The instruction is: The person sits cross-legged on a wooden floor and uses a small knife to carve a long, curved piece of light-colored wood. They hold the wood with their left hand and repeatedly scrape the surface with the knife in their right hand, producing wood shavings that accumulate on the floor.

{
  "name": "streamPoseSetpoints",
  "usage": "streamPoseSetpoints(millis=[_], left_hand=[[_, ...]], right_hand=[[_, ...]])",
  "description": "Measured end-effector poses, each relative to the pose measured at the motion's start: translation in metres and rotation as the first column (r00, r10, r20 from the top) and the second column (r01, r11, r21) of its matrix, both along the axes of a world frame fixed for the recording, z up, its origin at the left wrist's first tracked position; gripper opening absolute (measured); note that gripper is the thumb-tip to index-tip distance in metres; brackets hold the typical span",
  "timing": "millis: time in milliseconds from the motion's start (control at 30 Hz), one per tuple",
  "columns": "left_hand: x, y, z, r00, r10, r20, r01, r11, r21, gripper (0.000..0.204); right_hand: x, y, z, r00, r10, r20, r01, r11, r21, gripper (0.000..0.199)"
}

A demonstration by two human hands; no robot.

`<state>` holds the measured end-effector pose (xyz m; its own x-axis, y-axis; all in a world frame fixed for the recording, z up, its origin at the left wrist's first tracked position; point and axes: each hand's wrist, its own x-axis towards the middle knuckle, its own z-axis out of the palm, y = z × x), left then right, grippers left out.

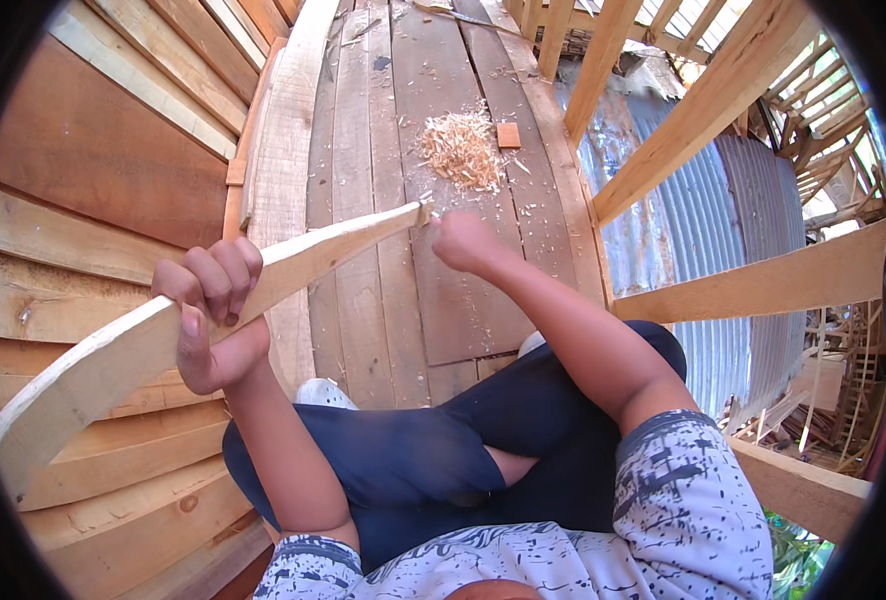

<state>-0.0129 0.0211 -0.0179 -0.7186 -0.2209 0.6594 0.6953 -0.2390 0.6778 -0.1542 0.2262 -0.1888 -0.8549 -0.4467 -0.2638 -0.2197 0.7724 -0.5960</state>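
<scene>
A long, pale, curved wooden piece (338, 243) runs slantwise from the lower left up to a narrow tip near the middle. My left hand (218, 290) grips it along its length, the fingers curled over the upper edge. At the narrow tip my right hand (468, 243) is closed in a fist, slightly smeared. Something small shows between the fist and the wood's end, too unclear to name. Beyond the fist, a heap of wood shavings (460, 150) lies on the plank floor (363, 130), with a small reddish-brown wooden block (508, 135) beside it.
Along the left rises a wall of rough planks (113, 250). To the right, slanted timber posts and rails (708, 110) edge the floor, with corrugated metal sheets (703, 230) beyond and below. My bent legs (393, 450) are close beneath my arms.
</scene>
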Motion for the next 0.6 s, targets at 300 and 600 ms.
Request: streamPoseSetpoints(millis=[300, 600], left_hand=[[0.001, -0.006, -0.003, 1.0, 0.016, 0.007, -0.016, 1.0, 0.017, 0.03], [0.003, 0.001, 0.001, 0.999, 0.019, 0.028, -0.019, 1.0, 0.004, 0.031]], right_hand=[[0.009, -0.008, 0.009, 0.999, 0.041, -0.03, -0.044, 0.993, -0.112, 0.043], [0.003, 0.004, -0.014, 1.0, -0.012, -0.02, 0.012, 0.999, -0.041, 0.045]])
